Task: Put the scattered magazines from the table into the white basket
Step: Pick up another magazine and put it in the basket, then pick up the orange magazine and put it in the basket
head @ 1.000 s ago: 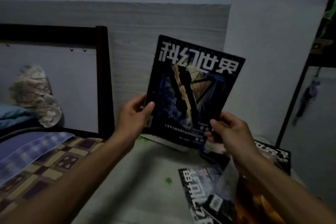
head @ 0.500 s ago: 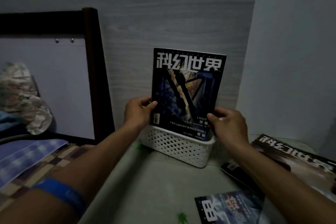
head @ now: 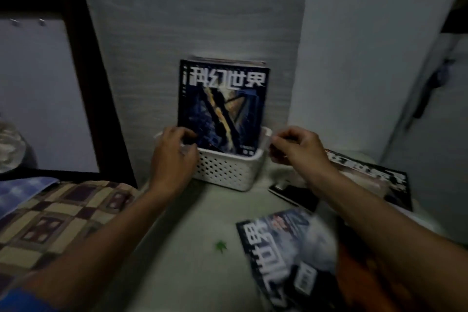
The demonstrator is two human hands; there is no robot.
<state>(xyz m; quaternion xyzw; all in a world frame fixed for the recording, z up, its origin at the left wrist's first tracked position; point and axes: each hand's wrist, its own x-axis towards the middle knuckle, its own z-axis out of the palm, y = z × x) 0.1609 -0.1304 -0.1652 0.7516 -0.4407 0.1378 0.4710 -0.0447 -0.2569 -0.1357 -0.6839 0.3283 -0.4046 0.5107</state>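
Observation:
A dark blue magazine (head: 222, 104) with large white lettering stands upright in the white perforated basket (head: 228, 172), leaning on the wall in front of other magazines (head: 228, 61) whose top edges show behind it. My left hand (head: 172, 157) is at the basket's left rim, fingers curled on the magazine's lower left corner. My right hand (head: 296, 147) is beside the basket's right rim, off the magazine, fingers loosely curled and holding nothing. A second magazine (head: 283, 248) lies flat on the table (head: 190, 235) near me. A third magazine (head: 367, 175) lies at the right, partly under my right forearm.
A flat dark object (head: 291, 192) lies right of the basket. A checked quilt (head: 63, 210) and a dark bed post (head: 96, 83) border the table on the left. The wall stands right behind the basket. A small green mark (head: 220, 246) is on the tabletop.
The blue magazine has gone down from mid-air into the basket and now stands in it. My right hand has come off its lower right corner. The view has tilted down.

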